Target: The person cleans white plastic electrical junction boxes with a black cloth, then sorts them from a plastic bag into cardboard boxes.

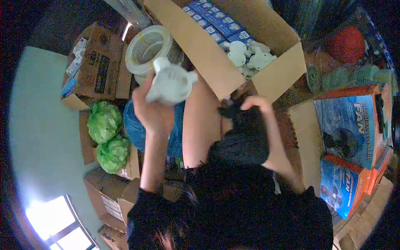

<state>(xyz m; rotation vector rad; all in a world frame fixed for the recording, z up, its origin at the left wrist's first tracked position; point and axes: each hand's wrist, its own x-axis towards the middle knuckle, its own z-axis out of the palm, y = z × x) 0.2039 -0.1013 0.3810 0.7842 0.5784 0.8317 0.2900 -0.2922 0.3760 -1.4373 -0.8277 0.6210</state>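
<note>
Left hand [152,110] grips white round plastic fitting [171,83] above its fingers; right hand [255,102] curled, grip unclear, nearer open cardboard box [287,66].

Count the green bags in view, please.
2. One green bag lies beside the blue bag; the second green bag sits just below the first in the picture, touching it. Others may be hidden from view.

Fan boxes [354,125], two green bags [104,121] and a white cable coil [146,50] lie around
</note>
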